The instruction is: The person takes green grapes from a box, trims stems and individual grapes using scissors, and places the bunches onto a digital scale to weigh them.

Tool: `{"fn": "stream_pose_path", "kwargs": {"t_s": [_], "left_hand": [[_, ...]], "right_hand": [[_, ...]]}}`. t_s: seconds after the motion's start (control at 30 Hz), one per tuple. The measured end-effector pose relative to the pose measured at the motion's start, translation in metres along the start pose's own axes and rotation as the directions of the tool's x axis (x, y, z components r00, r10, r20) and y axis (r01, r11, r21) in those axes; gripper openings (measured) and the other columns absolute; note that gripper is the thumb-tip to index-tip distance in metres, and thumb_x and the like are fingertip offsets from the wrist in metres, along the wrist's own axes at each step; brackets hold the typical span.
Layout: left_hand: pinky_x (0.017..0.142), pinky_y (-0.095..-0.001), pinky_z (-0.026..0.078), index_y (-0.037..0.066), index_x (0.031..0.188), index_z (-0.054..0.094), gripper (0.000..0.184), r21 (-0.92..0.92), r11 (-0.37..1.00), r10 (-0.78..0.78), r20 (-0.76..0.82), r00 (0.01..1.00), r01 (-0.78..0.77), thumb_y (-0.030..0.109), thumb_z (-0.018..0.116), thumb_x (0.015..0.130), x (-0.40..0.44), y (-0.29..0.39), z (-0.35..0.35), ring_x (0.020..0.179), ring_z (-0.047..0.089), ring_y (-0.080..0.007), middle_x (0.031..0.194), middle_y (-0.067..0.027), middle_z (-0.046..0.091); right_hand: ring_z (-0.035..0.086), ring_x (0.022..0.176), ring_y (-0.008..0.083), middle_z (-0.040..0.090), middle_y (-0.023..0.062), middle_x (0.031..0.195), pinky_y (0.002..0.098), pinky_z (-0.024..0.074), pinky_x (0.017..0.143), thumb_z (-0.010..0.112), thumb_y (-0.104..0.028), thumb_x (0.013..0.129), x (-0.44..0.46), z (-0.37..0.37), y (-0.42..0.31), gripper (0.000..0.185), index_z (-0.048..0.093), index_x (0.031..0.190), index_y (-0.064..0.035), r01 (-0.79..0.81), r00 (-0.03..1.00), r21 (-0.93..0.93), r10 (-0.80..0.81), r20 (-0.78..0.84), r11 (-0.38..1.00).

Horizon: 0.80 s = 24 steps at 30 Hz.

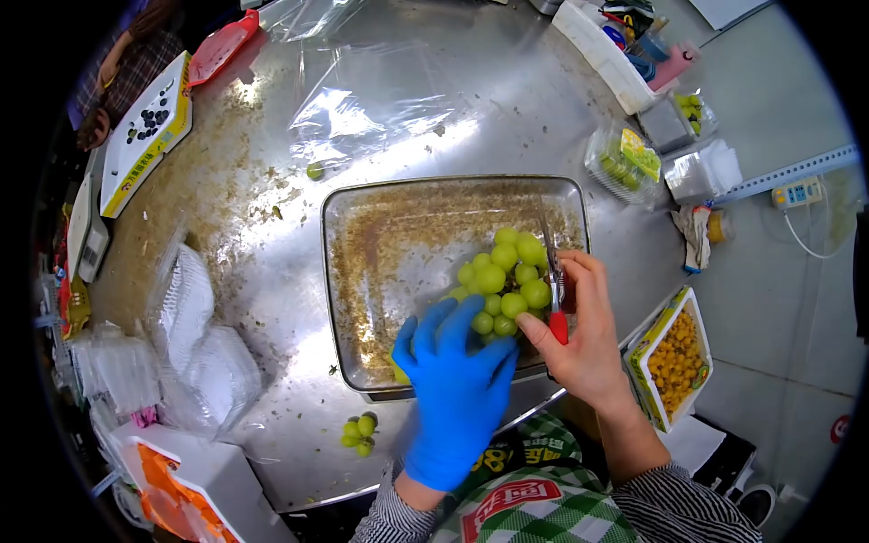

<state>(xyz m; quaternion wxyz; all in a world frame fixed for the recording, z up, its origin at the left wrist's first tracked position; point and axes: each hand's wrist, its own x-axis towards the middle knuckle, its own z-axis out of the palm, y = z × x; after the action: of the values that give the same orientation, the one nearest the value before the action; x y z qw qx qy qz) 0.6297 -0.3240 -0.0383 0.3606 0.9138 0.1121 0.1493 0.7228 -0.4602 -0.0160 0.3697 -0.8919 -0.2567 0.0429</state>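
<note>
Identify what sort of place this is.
Likely a fruit-packing area: green grapes at a metal tray, a labelled clear plastic clamshell, and boxed small orange-yellow fruit nearby.

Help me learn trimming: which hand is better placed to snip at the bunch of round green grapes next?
Probably the right hand: it holds the red-handled metal scissors beside the bunch of round green grapes. The blue-gloved left hand shows no tool and is spread at the bunch's near edge.
</note>
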Motion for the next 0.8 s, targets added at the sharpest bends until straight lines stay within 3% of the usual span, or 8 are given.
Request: {"fn": "stream_pose_path", "kwargs": {"t_s": [0.17,0.27,0.47,0.57,0.67,0.8], "left_hand": [[0.107,-0.0447,0.028,0.02,0.093,0.072,0.025,-0.009,0.999,0.031,0.002,1.0,-0.031,0.015,0.079,0.07,-0.008,-0.005,-0.001,0.125,0.048,-0.0296,0.128,-0.0054,0.058],[0.104,-0.044,0.032,0.018,0.097,0.07,0.028,-0.091,0.995,-0.041,-0.092,0.995,0.033,0.014,0.079,0.072,-0.008,-0.004,0.005,0.12,0.052,-0.0295,0.123,-0.005,0.06],[0.099,-0.0424,0.036,0.016,0.099,0.07,0.028,0.072,0.997,0.032,-0.189,0.981,-0.019,0.012,0.079,0.073,-0.007,-0.002,0.018,0.115,0.055,-0.0274,0.114,-0.0045,0.061],[0.1,-0.0467,0.035,0.017,0.097,0.07,0.018,0.091,0.995,0.061,-0.203,0.977,-0.043,0.018,0.073,0.079,-0.009,-0.004,0.023,0.113,0.052,-0.0256,0.115,-0.0044,0.058],[0.098,-0.0442,0.038,0.016,0.094,0.071,0.023,0.092,0.994,0.078,-0.207,0.975,-0.06,0.011,0.079,0.072,-0.009,-0.003,0.02,0.112,0.055,-0.0263,0.114,-0.0046,0.061],[0.099,-0.0452,0.037,0.016,0.093,0.071,0.023,0.084,0.994,0.086,-0.228,0.97,-0.069,0.011,0.079,0.072,-0.011,-0.004,0.023,0.111,0.055,-0.0259,0.114,-0.0043,0.061]], "right_hand": [[0.054,0.108,0.0346,0.042,0.0213,0.127,0.0382,0.0473,0.091,0.078,-0.015,0.078,0.001,0.002,-0.003,0.063,0.043,0.125,0.0073,-0.017,1.0,0.016,0.017,0.0,1.0],[0.054,0.108,0.0345,0.042,0.021,0.127,0.0383,0.0477,0.091,0.078,-0.015,0.077,0.0,0.002,-0.002,0.064,0.043,0.125,0.0071,-0.012,1.0,-0.002,0.012,-0.001,1.0],[0.054,0.11,0.0358,0.042,0.0213,0.127,0.0391,0.0485,0.091,0.08,-0.018,0.076,0.002,0.002,-0.004,0.067,0.043,0.126,0.007,-0.022,1.0,-0.021,0.022,0.015,1.0],[0.054,0.11,0.0363,0.042,0.0217,0.127,0.0392,0.0486,0.091,0.08,-0.018,0.076,0.0,0.004,-0.001,0.067,0.043,0.126,0.0072,-0.004,1.0,-0.04,0.004,-0.008,0.999],[0.054,0.11,0.0366,0.042,0.022,0.128,0.0393,0.0485,0.091,0.079,-0.018,0.076,-0.001,0.006,0.0,0.066,0.043,0.126,0.0073,0.021,0.999,-0.063,-0.023,-0.022,0.998],[0.054,0.11,0.0367,0.042,0.0222,0.128,0.0393,0.0486,0.091,0.079,-0.017,0.077,-0.001,0.005,0.001,0.065,0.043,0.125,0.0073,0.021,1.0,-0.06,-0.021,-0.012,0.998]]}}
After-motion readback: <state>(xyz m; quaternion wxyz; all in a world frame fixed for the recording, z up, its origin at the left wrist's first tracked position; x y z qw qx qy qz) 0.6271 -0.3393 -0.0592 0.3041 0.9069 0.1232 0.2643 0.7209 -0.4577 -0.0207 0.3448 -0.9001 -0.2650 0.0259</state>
